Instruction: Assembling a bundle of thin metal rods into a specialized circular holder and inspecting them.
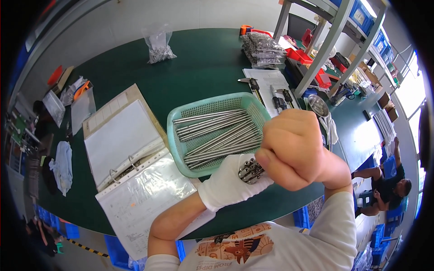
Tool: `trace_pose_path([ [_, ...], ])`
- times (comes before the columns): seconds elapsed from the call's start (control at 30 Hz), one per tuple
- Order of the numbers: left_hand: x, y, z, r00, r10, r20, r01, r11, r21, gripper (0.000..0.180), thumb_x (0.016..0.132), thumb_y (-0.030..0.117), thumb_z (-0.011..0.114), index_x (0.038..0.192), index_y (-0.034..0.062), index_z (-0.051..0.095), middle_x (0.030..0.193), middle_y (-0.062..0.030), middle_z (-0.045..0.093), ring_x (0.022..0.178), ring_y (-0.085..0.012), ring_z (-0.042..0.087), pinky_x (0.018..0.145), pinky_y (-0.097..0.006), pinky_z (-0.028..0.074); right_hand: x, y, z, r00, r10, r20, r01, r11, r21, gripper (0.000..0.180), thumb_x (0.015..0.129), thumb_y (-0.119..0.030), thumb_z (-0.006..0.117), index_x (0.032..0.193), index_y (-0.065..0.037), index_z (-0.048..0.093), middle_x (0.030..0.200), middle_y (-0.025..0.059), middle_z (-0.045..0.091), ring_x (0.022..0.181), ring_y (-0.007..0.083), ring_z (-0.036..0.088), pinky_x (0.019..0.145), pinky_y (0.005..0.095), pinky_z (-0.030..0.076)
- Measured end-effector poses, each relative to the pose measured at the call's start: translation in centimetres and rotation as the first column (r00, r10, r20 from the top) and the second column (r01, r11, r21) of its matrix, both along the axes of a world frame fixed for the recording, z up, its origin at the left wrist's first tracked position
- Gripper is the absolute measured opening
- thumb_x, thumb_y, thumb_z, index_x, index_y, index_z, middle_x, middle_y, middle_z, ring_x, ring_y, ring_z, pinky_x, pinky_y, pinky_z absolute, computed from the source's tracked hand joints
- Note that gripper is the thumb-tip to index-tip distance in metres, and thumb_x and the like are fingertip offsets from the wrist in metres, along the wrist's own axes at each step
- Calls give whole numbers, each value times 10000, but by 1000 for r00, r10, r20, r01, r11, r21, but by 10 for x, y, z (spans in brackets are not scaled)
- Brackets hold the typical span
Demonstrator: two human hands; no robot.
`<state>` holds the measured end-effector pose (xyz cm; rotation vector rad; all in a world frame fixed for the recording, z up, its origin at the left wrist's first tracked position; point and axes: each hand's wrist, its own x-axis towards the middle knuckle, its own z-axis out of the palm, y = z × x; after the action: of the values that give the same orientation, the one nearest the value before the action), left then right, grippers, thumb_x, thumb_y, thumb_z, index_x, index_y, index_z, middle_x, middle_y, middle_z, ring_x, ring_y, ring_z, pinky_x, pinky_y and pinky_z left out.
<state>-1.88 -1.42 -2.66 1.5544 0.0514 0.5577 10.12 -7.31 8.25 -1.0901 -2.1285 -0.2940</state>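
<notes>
My left hand [228,180] wears a white glove and is closed around a bundle of thin metal rods [250,171], whose round ends point up toward me. My right hand [294,147] is bare and raised beside it, its fingers curled into a fist. Whatever may be inside that fist is hidden. Just beyond both hands sits a mint-green plastic basket [173,135]. More long silvery metal rods [221,140] lie in it, roughly side by side and crossing a little.
An open ring binder [131,171] with papers lies left of the basket. Calipers [256,90] rest on papers behind it. Bagged metal parts [262,47] are stacked at the back, near a grey shelf frame [323,49]. Another person [389,189] sits at far right.
</notes>
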Motion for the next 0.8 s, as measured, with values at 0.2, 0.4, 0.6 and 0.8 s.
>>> trace_pose_path([
  [0.2,8,-1,-12,999,-8,40,10,999,-34,145,791,116,662,804,8,566,669,2,565,616,-50,481,563,-240,416,-1,1,-2,1000,0,-10,-1,997,-72,172,686,-98,615,590,-58,478,507,56,424,407,258,426,376,348,324],
  [0.4,17,3,-34,994,-97,46,105,969,-223,146,781,111,657,825,8,564,675,-11,566,631,-56,489,575,-239,421,-3,5,-2,1000,10,24,-9,997,-71,160,687,-111,613,606,-61,484,522,51,439,415,253,438,377,345,330],
  [0.6,-5,8,5,986,-131,-102,137,989,48,125,781,101,643,804,3,568,678,-11,575,628,-65,494,575,-245,421,-9,-1,1,988,-1,153,-4,999,33,161,671,-96,580,583,-50,453,530,59,403,405,244,368,392,346,266],
  [0.8,-6,2,13,997,-42,-59,43,999,12,137,795,120,653,810,5,580,671,-14,590,620,-66,516,565,-246,422,3,4,5,1000,-7,6,8,997,-78,144,683,-73,567,589,-34,464,518,72,391,411,258,376,400,353,274],
])
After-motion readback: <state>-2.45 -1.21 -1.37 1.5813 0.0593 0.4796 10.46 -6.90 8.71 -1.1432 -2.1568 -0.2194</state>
